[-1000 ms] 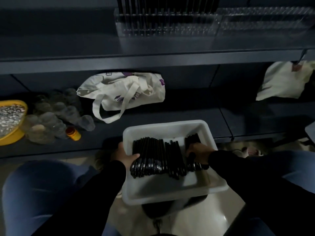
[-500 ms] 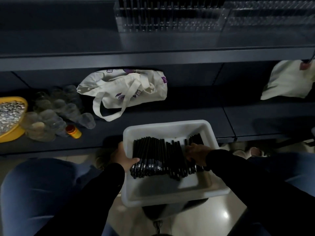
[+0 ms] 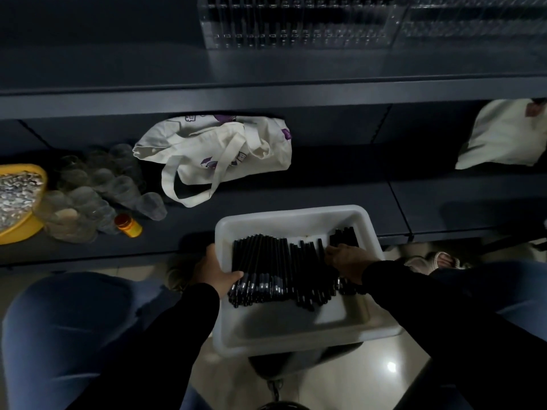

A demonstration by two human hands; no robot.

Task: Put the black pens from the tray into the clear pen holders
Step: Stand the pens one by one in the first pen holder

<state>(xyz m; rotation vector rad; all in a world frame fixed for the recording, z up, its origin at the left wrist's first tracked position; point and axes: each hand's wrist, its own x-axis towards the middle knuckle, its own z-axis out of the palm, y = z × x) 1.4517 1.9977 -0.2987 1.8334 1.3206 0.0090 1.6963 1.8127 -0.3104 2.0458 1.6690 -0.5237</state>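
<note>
- Pickup is the step in hand, as I judge it: the right hand (image 3: 344, 263) is down among the pens (image 3: 281, 270) in the tray (image 3: 290, 216), gathering some to lift out.
- Right hand: it lies on the right part of the pen pile, fingers reaching left across the barrels. The fingertips are lost in the dark among the pens, so I cannot tell whether they are clamped on any pen or merely resting there.
- Left hand (image 3: 214, 270): it grips the tray's left rim, thumb hooked over the inside wall and touching the caps of the leftmost pens. It steadies the tray and holds no pen.
- Pens: most lie side by side in one row across the tray's middle, between the two hands. A smaller bunch lies just beyond the right hand, near the tray's far right corner.
- Holders (image 3: 296, 22): they stand on the upper shelf (image 3: 118, 69), well apart from the tray, above and beyond it. The left holder already shows dark upright pens; the right one looks mostly unfilled, though it is dim.
- Next move, in my judgement: close the right fingers round a few pens, lift them clear of the pile, carry them up to the shelf and drop them upright into free slots, while the left hand keeps the tray level.
</note>
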